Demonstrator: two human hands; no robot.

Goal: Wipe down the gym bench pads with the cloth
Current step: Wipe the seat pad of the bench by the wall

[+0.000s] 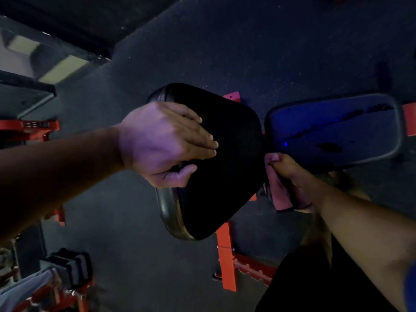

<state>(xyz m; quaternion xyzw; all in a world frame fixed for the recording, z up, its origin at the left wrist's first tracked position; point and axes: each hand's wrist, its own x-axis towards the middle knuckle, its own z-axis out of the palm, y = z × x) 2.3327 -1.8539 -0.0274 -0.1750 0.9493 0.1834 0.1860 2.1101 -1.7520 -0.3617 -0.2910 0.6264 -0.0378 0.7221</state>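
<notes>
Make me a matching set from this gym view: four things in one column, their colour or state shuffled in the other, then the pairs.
1. left hand
2. right hand
3. cloth
4. frame

A. orange-red
B. grips the cloth
C. pinkish, bunched
D. rests flat on the black pad

Pairs: 1-D, 2-B, 3-C, 4-A

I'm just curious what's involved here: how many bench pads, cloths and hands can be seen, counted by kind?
Bench pads: 2, the black pad and the blue-lit pad
Cloths: 1, the pink cloth
Hands: 2, the left hand resting on the black pad and the right hand gripping the cloth
Total: 5
</notes>
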